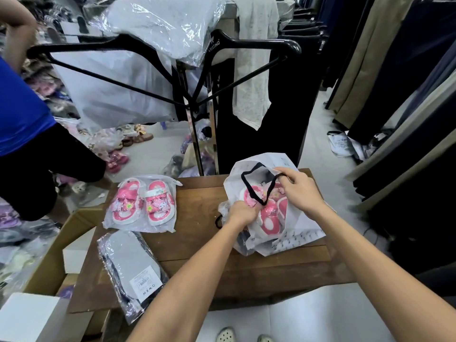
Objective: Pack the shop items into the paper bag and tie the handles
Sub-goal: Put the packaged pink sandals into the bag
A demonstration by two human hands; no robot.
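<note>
A white paper bag (303, 225) with black rope handles (256, 191) lies on its side on the wooden table (202, 233), mouth towards me. A wrapped pair of pink sandals (274, 215) sits partly inside it. My left hand (240, 213) grips the sandals' plastic wrap at the bag's mouth. My right hand (299, 190) pinches the upper edge of the bag near a handle. A second wrapped pair of pink sandals (143, 203) lies at the table's left. A plastic-wrapped grey garment (130, 267) lies at the near left.
A black clothes rack (192, 95) with hangers and bagged clothes stands behind the table. A person in blue (22, 114) stands at the left. Cardboard boxes (49, 262) are at the lower left. Hanging trousers (394, 82) line the right side. Shoes are scattered on the floor.
</note>
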